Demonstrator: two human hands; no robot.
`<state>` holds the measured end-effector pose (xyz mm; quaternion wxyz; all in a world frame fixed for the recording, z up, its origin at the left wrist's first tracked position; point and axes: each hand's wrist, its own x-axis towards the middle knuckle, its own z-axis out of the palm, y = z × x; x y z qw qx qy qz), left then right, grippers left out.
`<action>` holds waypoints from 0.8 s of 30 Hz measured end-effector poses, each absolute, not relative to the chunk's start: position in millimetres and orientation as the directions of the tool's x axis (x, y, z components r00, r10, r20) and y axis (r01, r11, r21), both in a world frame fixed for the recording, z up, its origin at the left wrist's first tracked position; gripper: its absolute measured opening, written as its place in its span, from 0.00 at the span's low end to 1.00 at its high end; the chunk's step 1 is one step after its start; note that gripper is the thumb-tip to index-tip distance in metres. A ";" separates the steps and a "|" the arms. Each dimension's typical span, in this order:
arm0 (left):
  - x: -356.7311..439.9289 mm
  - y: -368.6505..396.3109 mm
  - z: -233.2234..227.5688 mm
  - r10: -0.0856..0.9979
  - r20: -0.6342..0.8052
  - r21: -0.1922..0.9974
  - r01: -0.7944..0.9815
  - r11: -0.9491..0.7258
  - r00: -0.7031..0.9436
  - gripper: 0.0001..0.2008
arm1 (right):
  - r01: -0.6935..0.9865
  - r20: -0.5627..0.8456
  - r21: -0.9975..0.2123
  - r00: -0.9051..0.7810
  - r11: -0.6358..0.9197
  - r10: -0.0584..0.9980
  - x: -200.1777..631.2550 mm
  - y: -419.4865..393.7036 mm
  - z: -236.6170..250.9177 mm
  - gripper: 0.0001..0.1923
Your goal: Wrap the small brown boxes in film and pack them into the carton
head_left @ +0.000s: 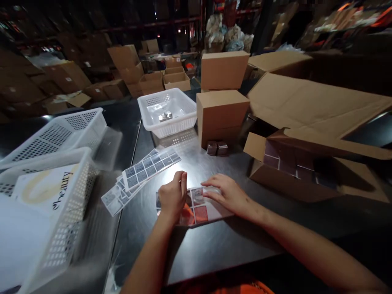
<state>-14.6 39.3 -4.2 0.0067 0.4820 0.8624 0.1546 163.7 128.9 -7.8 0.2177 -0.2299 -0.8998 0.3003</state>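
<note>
A sheet of square labels (201, 213) lies on the metal table close in front of me, with an orange reflection on its glossy face. My left hand (173, 196) is closed in a pinch over the sheet's left part; whatever its fingers hold is hidden. Resting on the right part, my right hand (225, 192) has its fingers apart and touches the surface. More label sheets (150, 167) lie in a fanned pile left of my hands. Two small wrapped boxes (217, 148) stand beyond my right hand, against a carton.
A white basket (167, 130) holding a few small silvery pieces stands at the back. White crates (65, 228) fill the left side, one holding printed paper. Closed cartons (223, 114) stand at centre back. An open carton (294, 185) with dark boxes inside is at right.
</note>
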 end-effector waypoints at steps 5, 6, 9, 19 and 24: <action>-14.0 38.6 -4.7 0.812 0.166 0.328 0.808 0.490 -0.560 0.17 | 0.283 0.249 -0.661 -0.791 0.695 0.559 157.5 122.5 -8.0 0.08; -13.9 38.7 -4.5 0.806 0.160 0.318 0.803 0.505 -0.570 0.17 | 0.261 0.292 -0.654 -0.778 0.710 0.556 158.0 120.3 -6.3 0.07; -14.2 39.8 -3.8 0.799 0.134 0.270 0.798 0.539 -0.586 0.18 | 0.138 0.484 -0.569 -0.741 0.811 0.466 162.0 115.5 3.4 0.06; -17.7 41.1 -1.0 0.791 0.109 0.270 0.784 0.560 -0.602 0.19 | 0.283 0.308 -0.457 -0.839 0.843 0.448 153.2 127.1 4.5 0.20; -16.6 40.2 0.8 0.791 0.099 0.255 0.784 0.566 -0.604 0.20 | 0.292 0.296 -0.519 -0.820 0.803 0.489 149.2 124.2 -11.6 0.10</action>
